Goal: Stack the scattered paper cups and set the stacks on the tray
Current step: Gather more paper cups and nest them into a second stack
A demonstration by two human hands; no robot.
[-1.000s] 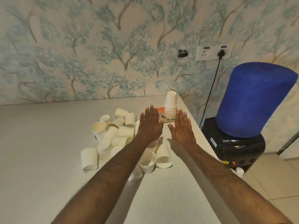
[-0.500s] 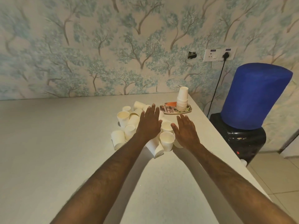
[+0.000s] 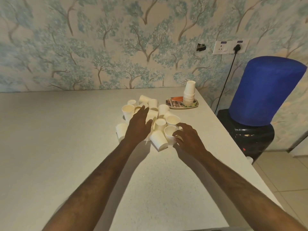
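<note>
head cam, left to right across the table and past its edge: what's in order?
left hand → right hand → patterned tray holding the cup stack → wall socket → blue-covered water dispenser

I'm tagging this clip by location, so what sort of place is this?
Probably an office pantry or break corner, though a home is possible. A water dispenser with a blue-covered bottle stands by a pale counter, which holds disposable paper cups and a serving tray, against tree-patterned wallpaper.
</note>
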